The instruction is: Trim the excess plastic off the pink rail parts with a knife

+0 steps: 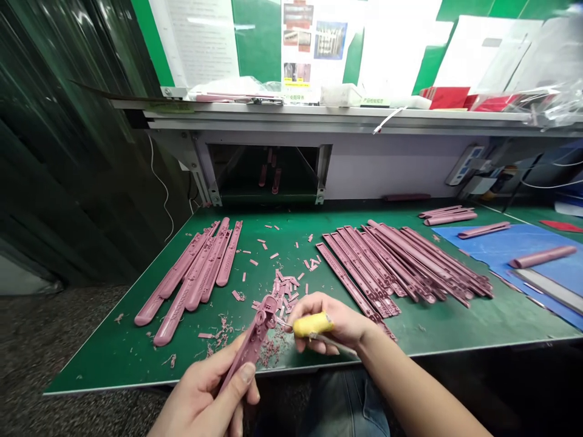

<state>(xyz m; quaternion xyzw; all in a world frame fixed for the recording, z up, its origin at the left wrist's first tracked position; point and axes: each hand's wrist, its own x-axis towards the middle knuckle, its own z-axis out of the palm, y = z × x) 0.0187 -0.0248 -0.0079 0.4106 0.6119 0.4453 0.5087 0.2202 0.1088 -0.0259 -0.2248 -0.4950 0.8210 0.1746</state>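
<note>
My left hand (pixel 214 388) is closed around a long pink plastic part (pixel 249 351), held at a slant with its hollow, ribbed side showing. Closed on a slim metal trimming tool (pixel 334 344), my right hand (pixel 319 325) is just right of that part. Yellow wrapping (pixel 314 324), apparently around the thumb, covers some of the grip. The tool's thin tip is by the part's upper end; whether it touches is hard to tell. Small pink offcuts (pixel 285 288) and curly shavings (pixel 269 353) lie on the green table below and behind my hands.
Similar pink parts (pixel 200 267) lie at the left, with a larger row (pixel 401 261) at the right. A blue sheet (pixel 492 243) carries more parts and a metal strip (pixel 553 290). Behind stands a shelf (pixel 346 121) above a chute opening (pixel 271 176). The green table's (pixel 455 334) front edge is close.
</note>
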